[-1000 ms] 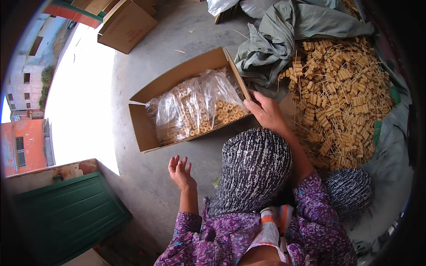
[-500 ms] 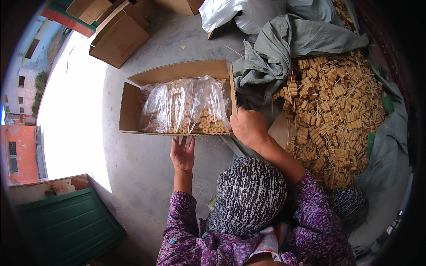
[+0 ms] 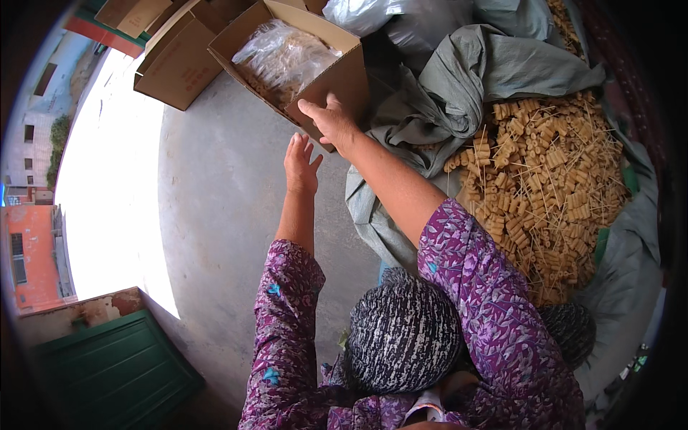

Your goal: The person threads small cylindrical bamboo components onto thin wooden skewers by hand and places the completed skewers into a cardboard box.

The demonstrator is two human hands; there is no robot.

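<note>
An open cardboard box (image 3: 351, 84) stands tilted at the far side of the floor. Inside it lies a clear plastic bag (image 3: 287, 51) over tan ring-shaped pieces on sticks. My right hand (image 3: 333, 127) is open, its fingers spread at the near side of the box, either touching it or just off it. Just below the box's near corner, my left hand (image 3: 301, 166) reaches up, open, fingers stretched and nothing in them. A large heap of tan ridged pieces on thin sticks (image 3: 545, 186) lies to the right on grey-green woven sheeting (image 3: 459, 79).
More cardboard boxes (image 3: 183, 68) stand at the far left, beside the held-off box. White plastic bags (image 3: 430, 25) lie at the back. A green panel (image 3: 118, 365) is at the lower left. My knee in black-and-white patterned cloth (image 3: 405, 333) is close below my arms.
The box has moved away from me toward the other boxes and turned at an angle. Both arms have stretched forward, and my right hand no longer grips the box's edge.
</note>
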